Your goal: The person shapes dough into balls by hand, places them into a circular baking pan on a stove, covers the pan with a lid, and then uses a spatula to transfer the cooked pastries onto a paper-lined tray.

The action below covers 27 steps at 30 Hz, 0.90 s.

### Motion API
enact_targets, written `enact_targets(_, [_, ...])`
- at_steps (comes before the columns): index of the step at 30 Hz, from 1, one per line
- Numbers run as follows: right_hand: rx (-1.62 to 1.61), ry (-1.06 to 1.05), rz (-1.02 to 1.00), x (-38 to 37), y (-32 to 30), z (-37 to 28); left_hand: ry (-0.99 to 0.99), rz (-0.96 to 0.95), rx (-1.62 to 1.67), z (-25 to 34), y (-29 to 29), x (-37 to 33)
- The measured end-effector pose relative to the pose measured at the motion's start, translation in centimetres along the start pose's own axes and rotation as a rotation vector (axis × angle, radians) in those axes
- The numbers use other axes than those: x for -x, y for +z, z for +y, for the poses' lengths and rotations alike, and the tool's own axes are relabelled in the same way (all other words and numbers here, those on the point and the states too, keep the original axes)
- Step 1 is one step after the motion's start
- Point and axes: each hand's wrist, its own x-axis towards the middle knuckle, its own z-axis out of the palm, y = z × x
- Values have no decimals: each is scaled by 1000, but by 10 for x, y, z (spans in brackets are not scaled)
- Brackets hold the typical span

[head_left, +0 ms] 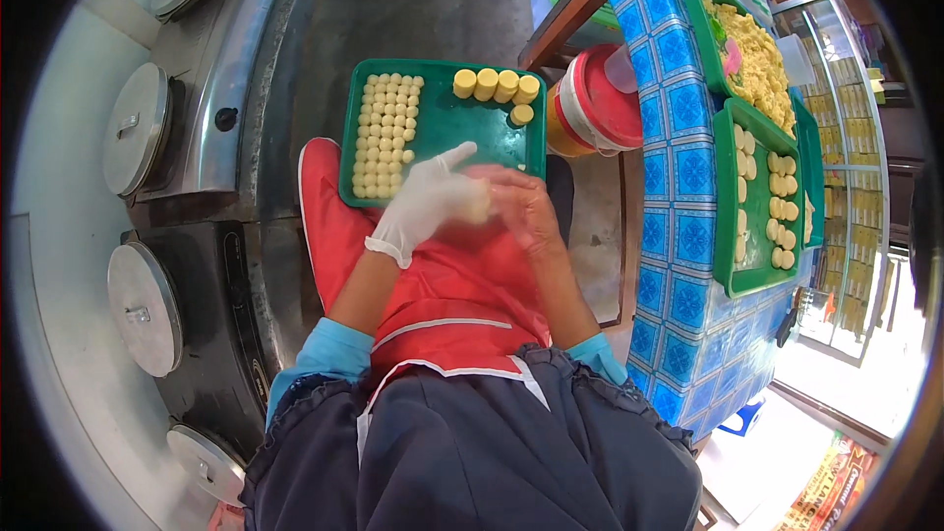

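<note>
Over my lap, my left hand [423, 199], in a white glove, meets my bare right hand [526, 208]. A small pale-yellow lump of dough [480, 201] shows between them, cupped by the left fingers. Motion smears the right fingers. Just beyond lies a green tray [452, 147] on my red apron. Rows of small round cream dough balls [385, 138] fill its left side. Larger yellow dough cylinders [497, 86] stand in a row at its far right, with one single yellow piece [522, 115] nearer.
Lidded metal pots [145, 310] and a steel stove [202, 108] line the left. At right, a table with blue checked cloth [678, 226] bears a green tray of flattened dough pieces [749, 261] and another with crumbly yellow dough [752, 49]. A red-lidded bucket [605, 88] stands beside it.
</note>
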Motion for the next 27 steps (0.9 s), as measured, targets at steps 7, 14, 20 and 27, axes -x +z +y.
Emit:
enact_targets(7, [1034, -714, 40, 3, 2, 0, -61, 156, 250, -16, 1, -4])
enact_targets(14, [1262, -944, 166, 6, 6, 15, -12, 113, 336, -36, -5, -9])
enact_targets(20, [-14, -191, 218, -4, -11, 37, 42, 355, 222, -34, 22, -6])
enact_targets(27, [539, -526, 280, 9, 6, 37, 134, 425, -58, -27, 31, 4])
